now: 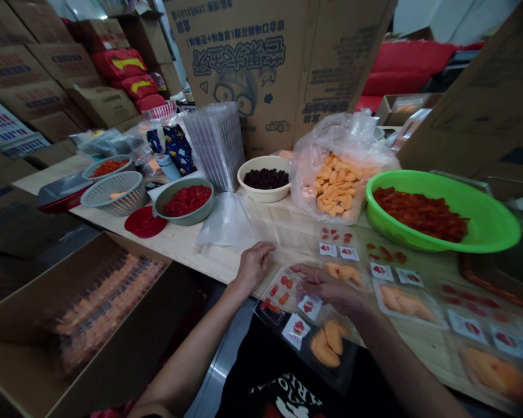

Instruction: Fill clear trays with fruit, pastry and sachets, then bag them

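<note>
My left hand (pixel 255 264) rests at the table's front edge with its fingers curled together; what they hold, if anything, is hidden. Just right of it, my right hand (pixel 325 287) reaches over a clear compartment tray (pixel 287 299), fingers bent against its upper part; its grip is unclear. That tray, partly over the table edge, holds red and orange pieces, white printed packets (pixel 295 331) and orange slices (pixel 328 343). More filled trays (pixel 407 302) lie to the right. A clear plastic sheet or bag (pixel 227 220) lies behind my left hand.
A green basin (pixel 488 223) with orange-red pieces stands right. Behind are a bag of orange slices (pixel 337 186), a bowl of dark pieces (pixel 265 194) and stacked clear trays (pixel 218 145). A grey bowl (pixel 183 217) holds red pieces. An open carton (pixel 126 325) sits lower left.
</note>
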A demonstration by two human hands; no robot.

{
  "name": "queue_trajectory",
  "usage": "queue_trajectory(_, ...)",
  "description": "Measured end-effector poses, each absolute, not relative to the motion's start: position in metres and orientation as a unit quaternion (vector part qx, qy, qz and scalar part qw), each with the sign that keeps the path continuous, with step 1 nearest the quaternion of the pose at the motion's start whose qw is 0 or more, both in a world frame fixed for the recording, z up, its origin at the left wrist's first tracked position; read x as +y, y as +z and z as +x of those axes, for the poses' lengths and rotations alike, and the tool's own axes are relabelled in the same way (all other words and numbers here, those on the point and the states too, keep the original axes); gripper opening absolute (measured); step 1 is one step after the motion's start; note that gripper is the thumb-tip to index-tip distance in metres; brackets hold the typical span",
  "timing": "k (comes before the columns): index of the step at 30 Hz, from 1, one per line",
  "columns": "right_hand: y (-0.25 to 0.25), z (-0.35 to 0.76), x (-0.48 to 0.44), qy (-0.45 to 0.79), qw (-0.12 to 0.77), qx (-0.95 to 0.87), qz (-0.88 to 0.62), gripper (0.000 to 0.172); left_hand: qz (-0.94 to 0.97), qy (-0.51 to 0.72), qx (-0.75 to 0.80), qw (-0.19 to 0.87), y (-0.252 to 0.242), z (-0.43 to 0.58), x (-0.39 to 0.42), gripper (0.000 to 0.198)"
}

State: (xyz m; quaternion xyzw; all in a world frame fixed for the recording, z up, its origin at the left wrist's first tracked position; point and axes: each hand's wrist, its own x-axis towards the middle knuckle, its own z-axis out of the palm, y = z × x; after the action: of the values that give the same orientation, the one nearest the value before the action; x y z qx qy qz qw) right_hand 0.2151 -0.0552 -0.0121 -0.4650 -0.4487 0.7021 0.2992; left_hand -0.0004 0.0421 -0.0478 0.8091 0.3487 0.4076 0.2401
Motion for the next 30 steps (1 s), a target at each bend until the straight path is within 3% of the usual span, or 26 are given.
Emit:
queue_trajectory(5, -0.005, 0.212, -0.059, 0.759, 0.318, -0.365, -0.435, 0.044, 0.875, 0.375, 0.263, 0.155, -0.049, -0.01, 0.042, 0.046)
queue_trajectory(12, -0.007, 0.223, -0.059, 0.742, 0.362, -0.232, -0.515, 0.028, 0.921, 0.329, 0.156, 0.138, -0.024, -0.029, 0.03, 0.057)
queue_trajectory(23, -0.011, 0.22, -0.049, 0.666, 0.401, -0.208, -0.594, 0.079, 0.94, 0.303, 0.132, 0.082, -0.042, -0.024, 0.016, 0.066)
queue_trajectory(30, -0.026, 0.201, -0.04, 0.592, 0.473, -0.23, -0.611, 0.086, 0.945, 0.248, 0.159, 0.144, -0.04, -0.023, 0.014, 0.074)
